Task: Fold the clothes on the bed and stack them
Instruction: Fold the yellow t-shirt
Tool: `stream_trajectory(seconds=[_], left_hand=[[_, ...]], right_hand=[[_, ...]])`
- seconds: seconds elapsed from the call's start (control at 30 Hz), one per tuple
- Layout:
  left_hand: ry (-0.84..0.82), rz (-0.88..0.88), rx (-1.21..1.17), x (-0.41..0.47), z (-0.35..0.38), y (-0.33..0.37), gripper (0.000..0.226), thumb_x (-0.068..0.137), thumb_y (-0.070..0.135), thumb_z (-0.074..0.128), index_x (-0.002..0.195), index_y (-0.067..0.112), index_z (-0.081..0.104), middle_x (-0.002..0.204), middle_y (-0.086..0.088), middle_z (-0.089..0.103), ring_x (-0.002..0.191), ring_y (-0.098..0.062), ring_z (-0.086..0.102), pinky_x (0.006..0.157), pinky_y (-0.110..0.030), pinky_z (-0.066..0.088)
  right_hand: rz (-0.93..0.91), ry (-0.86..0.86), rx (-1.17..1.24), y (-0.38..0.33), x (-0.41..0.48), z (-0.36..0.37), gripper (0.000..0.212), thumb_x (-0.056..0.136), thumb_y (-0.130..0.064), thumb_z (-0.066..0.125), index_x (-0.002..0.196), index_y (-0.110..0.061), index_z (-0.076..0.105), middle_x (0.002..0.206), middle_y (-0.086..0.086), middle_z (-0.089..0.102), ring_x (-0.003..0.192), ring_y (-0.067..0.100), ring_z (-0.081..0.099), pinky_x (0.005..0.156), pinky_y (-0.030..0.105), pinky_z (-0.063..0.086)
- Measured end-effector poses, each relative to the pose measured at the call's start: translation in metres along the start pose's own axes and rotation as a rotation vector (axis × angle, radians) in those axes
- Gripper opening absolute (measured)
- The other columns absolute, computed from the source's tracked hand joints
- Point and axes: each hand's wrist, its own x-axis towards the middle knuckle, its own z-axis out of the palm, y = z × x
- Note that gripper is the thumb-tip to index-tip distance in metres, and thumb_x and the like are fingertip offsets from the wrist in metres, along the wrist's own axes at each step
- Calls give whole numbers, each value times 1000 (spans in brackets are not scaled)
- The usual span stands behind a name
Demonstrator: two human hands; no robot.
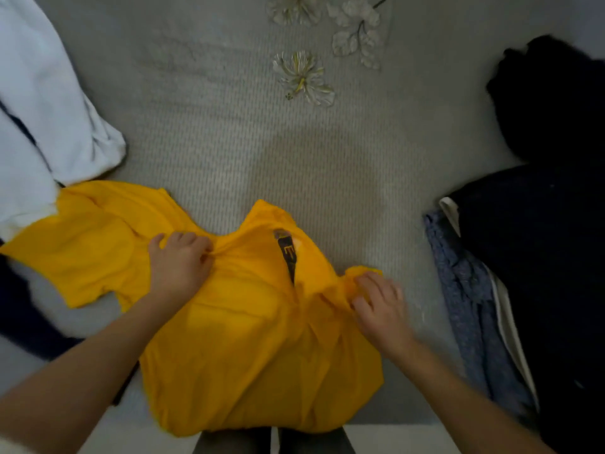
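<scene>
A yellow T-shirt (248, 342) lies crumpled at the near edge of the grey bed (262, 152), with one sleeve spread out to the left. Its dark printed front shows through a fold near the middle. My left hand (180, 263) pinches the fabric near the left shoulder. My right hand (379, 306) grips a bunched bit of the shirt at its right side. A white garment (42, 103) lies at the left. Dark navy clothes (537, 257) lie piled at the right.
A blue-grey speckled garment (468, 303) and a white strip lie under the navy pile's left edge. Another dark cloth (23, 319) sits at the near left. Embroidered flowers (304, 77) mark the bedspread at the far middle. The bed's near edge runs just below the shirt.
</scene>
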Motion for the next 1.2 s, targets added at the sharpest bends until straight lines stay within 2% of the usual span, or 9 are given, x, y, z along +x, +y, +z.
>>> stream_trajectory(seconds=[0.1,0.23,0.43,0.6,0.8,0.87,0.97,1.07,1.2], left_hand=[[-102,8,80,-40,13,-19,37,67,33,35,71,9,63,66,-13,59,68,-35,62,75,-57,43],[-225,-142,46,-64,21,-26,37,68,30,41,83,7,67,79,-18,64,77,-39,63,76,-56,43],[-25,74,6,-54,11,-3,62,65,34,46,124,15,47,121,-22,56,108,-42,51,75,-56,48],[-223,31,14,-40,14,9,41,78,26,67,119,20,61,140,-15,44,134,-40,31,103,-55,28],[-43,44,-158,-36,6,-1,60,69,51,33,87,8,71,114,-13,64,121,-39,47,96,-54,31],[-11,30,-213,-35,-5,4,70,65,54,25,91,7,70,115,-11,64,123,-34,46,99,-49,29],[-22,8,-252,-32,-18,4,80,59,59,21,109,13,65,123,-6,60,127,-27,41,101,-41,26],[-57,-3,-185,-24,-20,-10,75,67,55,33,131,19,50,140,-6,45,133,-29,32,104,-44,27],[-37,-172,-152,-5,-20,-33,64,83,22,61,142,15,35,149,-13,30,136,-34,24,105,-47,27]], right_hand=[[-91,-156,-14,0,-37,6,5,83,-21,45,82,-16,44,101,10,67,105,26,47,87,40,34],[238,-427,-81,6,-46,6,23,70,-26,40,77,-16,60,93,10,69,105,27,43,83,44,41],[447,-459,-3,8,-22,-2,30,69,-30,38,79,-19,63,91,10,66,97,29,56,80,38,39],[172,-474,85,-3,-15,-6,50,56,-25,53,106,-23,50,110,17,66,110,29,39,76,47,52],[90,-495,80,-53,10,-5,60,70,-50,48,122,-21,43,120,7,64,118,24,48,86,43,51],[102,-499,91,-74,28,0,62,64,-51,66,117,-24,51,114,7,66,110,26,61,85,43,51],[143,-409,130,-86,57,11,20,69,-39,58,76,-23,69,93,3,70,93,25,66,85,35,41],[374,-333,312,-75,76,12,32,87,-29,41,76,-11,65,84,9,66,83,28,61,75,36,38],[882,-43,663,-30,99,-5,15,97,-10,40,94,-3,52,86,14,51,80,20,46,64,28,26]])
